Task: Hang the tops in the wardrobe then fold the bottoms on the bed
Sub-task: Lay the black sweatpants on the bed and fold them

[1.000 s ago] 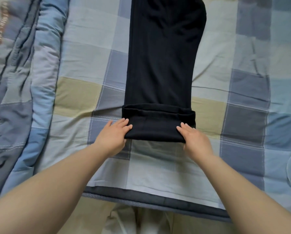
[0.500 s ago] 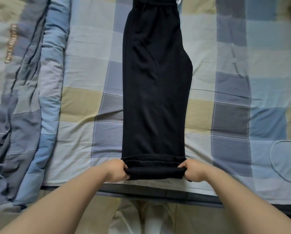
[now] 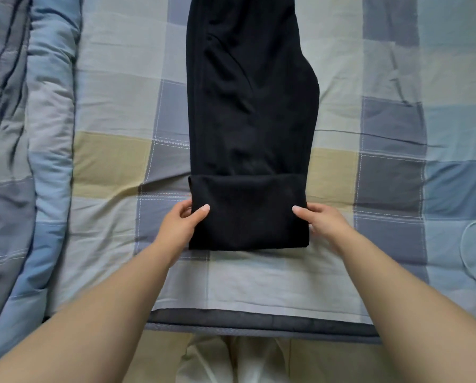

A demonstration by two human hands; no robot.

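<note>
While black trousers (image 3: 248, 106) lie ahead, left hand (image 3: 180, 225) and right hand (image 3: 324, 223) pinch their fold.

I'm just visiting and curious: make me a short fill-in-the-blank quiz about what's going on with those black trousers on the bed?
1. The black fabric trousers lie on a checked patchwork bed sheet, and their colour is ____.
2. The left hand and right hand grip the two sides of the trousers' ____ near end.
3. A thin white cable loops on the sheet to the ____ of the trousers.

Missing words: black; folded; right
</note>
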